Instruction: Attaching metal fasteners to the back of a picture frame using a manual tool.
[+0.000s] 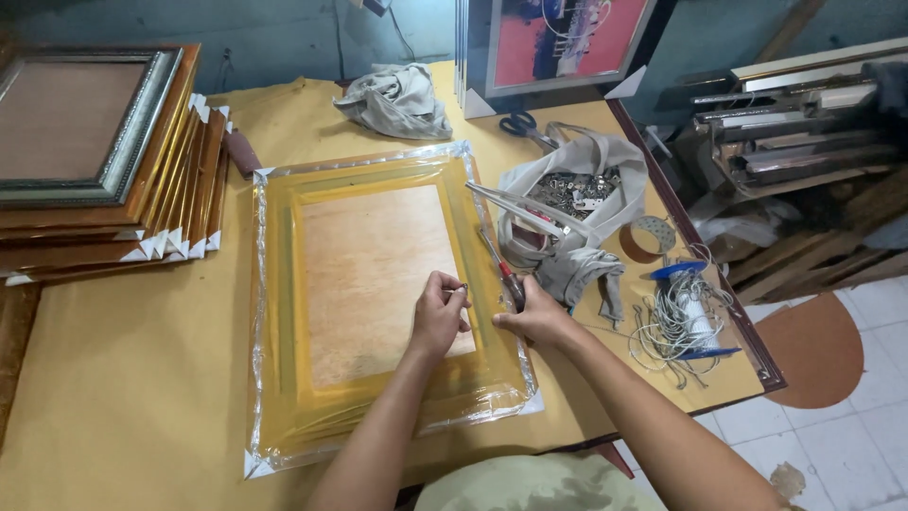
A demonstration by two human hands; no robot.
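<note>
Both hands worked at the right inner edge of a plastic-wrapped golden picture frame (378,293) that lay face down near the middle of the yellow-covered table (123,378). In the head view, the left hand (439,315) was curled, its fingertips pinching a small metal fitting (461,287) against the plywood backing (374,279); the right hand (537,315) was closed round the handle of a screwdriver (501,270) whose shaft pointed away along the frame's right rail. Judging by this, the fitting was only being set in place: no other hardware could be made out on the backing, and no hanging cord was attached, so most of the fitting work looked undone. Just right of the frame sat an open cloth bag of metal hangers (572,194), and beyond it a blue spool of cord (690,308). A stack of finished-looking frames (95,161) rested at the table's far left, with scissors (518,123) and a crumpled cloth (397,99) farther back.
</note>
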